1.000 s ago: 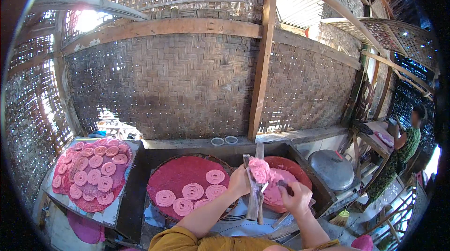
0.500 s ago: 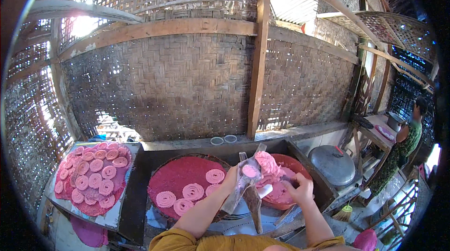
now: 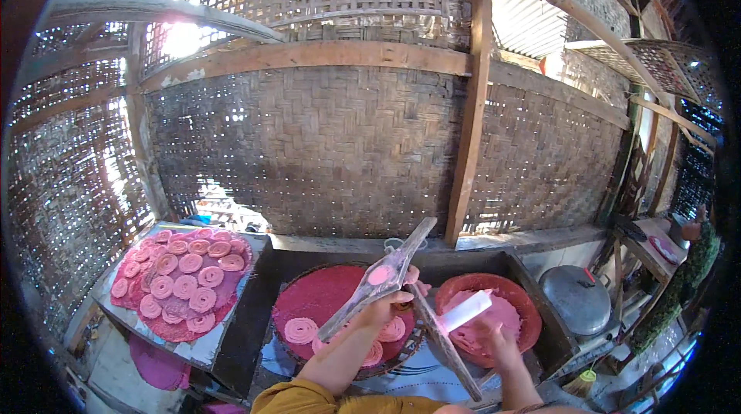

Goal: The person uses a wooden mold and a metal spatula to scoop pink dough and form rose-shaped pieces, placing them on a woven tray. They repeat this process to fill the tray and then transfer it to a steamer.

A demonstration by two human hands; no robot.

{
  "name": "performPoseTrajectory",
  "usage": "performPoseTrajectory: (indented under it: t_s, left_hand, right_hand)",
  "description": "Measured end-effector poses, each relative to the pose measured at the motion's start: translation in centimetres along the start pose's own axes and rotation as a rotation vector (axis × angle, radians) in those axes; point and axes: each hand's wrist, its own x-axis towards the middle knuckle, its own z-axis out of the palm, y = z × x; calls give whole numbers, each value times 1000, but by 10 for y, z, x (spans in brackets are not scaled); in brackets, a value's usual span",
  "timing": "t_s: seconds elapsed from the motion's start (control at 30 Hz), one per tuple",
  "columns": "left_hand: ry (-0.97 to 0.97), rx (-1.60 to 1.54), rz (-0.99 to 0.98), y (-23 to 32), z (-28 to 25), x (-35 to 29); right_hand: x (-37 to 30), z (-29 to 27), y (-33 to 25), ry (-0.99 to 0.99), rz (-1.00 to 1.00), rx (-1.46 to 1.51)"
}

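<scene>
My left hand (image 3: 390, 306) is wrapped round a wooden press (image 3: 378, 275), a long board whose round middle opening is filled with pink dough. A second wooden bar (image 3: 448, 348) bearing a white cylinder (image 3: 468, 309) slants across beside that hand, apparently held by it too. My right hand (image 3: 498, 341) is low at the red bowl (image 3: 532, 310), over pink dough (image 3: 498, 313); its fingers are smeared and partly lost against the dough. Below the press, a round red tray (image 3: 309, 290) carries pink dough coils (image 3: 301, 330), some hidden by my left arm.
Left of the dark wooden trough (image 3: 243, 313), a board holds a red mat with several pink coils (image 3: 185, 286). A lidded metal pot (image 3: 575, 298) stands right of the trough. Farther right, a person in green (image 3: 691, 275) is beside a table. A woven wall (image 3: 309, 151) rises behind.
The view has swung left. The dough heap that stood on the press is gone from its top. My right hand has dropped from beside the press to the bowl, and the press is now tilted differently.
</scene>
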Motion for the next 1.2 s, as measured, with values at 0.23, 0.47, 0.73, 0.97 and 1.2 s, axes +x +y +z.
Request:
performPoseTrajectory:
  t_s: [0.23,0.47,0.73,0.97,1.2]
  left_hand:
    - [132,206,9,41,39,-7]
    - [-184,949,-137,59,2,-50]
    - [-280,1750,224,69,10,-49]
    - [-219,1776,2,51,-1,-65]
    - [-203,1697,-17,51,8,-65]
  right_hand:
    - [-8,82,-22,-893,459,1404]
    - [13,66,-62,-572,32,653]
    - [17,82,-84,-359,-575,-464]
    - [5,92,-91,-307,-776,-729]
    - [12,94,-83,-328,-715,-685]
